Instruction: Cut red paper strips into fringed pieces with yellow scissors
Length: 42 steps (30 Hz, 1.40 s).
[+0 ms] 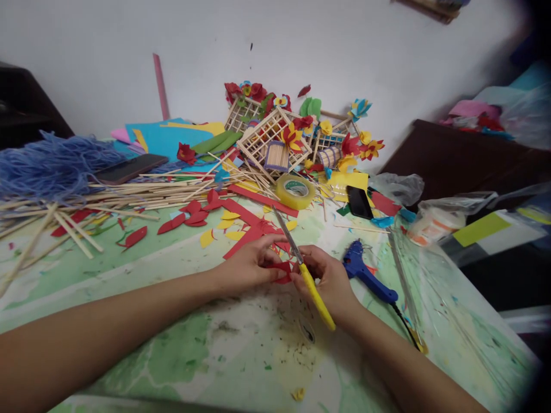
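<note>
In my left hand (252,263) a small piece of red paper (283,272) is pinched between thumb and fingers. My right hand (328,279) is closed round a pair of scissors with yellow handles (316,295), whose blades point up and away from me. The right fingertips also meet the edge of the red piece. Just beyond my hands lie red paper strips (241,244) and yellow paper petals (207,237). More red petals (196,218) are scattered farther left. To the right of my right hand rests a blue glue gun (365,272).
Thin wooden sticks (142,198) and blue yarn (47,163) spread across the left. Stick frames with paper flowers (275,140) stand at the back. A roll of tape (295,191), a black phone (359,202) and plastic bags (398,188) lie behind my hands.
</note>
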Each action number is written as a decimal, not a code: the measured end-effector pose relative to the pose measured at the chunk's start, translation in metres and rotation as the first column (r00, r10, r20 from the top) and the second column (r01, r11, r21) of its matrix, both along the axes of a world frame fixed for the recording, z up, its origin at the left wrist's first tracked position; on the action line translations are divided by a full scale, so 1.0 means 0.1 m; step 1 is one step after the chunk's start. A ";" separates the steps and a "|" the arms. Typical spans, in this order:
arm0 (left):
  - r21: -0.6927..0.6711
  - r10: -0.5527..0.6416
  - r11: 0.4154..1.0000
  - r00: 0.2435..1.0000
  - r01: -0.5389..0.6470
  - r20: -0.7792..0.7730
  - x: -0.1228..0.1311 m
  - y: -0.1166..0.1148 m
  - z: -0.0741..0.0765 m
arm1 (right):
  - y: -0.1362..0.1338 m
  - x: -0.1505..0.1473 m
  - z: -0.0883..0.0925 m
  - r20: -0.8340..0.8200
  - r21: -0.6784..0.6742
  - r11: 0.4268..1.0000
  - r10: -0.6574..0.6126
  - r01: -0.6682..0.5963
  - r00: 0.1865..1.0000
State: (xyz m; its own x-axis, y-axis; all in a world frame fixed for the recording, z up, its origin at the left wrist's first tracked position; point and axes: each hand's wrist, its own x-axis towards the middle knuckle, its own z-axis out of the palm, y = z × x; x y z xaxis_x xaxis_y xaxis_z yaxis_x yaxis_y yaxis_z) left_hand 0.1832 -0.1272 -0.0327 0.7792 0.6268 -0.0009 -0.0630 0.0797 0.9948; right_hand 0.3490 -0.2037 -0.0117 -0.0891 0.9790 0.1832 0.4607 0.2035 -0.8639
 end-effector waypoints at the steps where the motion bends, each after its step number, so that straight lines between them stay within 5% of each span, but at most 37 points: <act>1: 0.003 0.033 0.999 0.999 -0.033 -0.001 0.00 0.00 0.00 | 0.00 0.01 -0.01 0.027 -0.003 1.000 -0.009 0.009 1.000; 5: -0.026 0.172 0.985 0.984 -0.173 -0.046 -0.02 0.02 0.08 | 0.01 0.08 0.04 0.266 0.070 0.989 -0.148 0.134 0.953; 8: -0.073 0.260 0.962 0.964 -0.264 -0.058 -0.05 0.08 0.14 | 0.03 0.18 0.14 0.526 0.174 0.963 -0.266 0.203 0.808; 14: -0.098 0.416 0.907 0.907 -0.408 0.069 -0.09 0.22 0.13 | 0.09 0.25 0.23 0.788 0.164 0.979 -0.205 0.124 0.580; 24: -0.148 0.403 0.911 0.907 -0.385 0.124 -0.07 0.20 0.18 | 0.05 0.18 0.20 0.793 0.066 0.996 -0.089 0.061 0.602; 42: -0.167 0.330 0.939 0.927 -0.302 0.179 -0.05 0.21 0.13 | 0.05 0.16 0.18 0.776 0.059 0.997 -0.078 0.050 0.625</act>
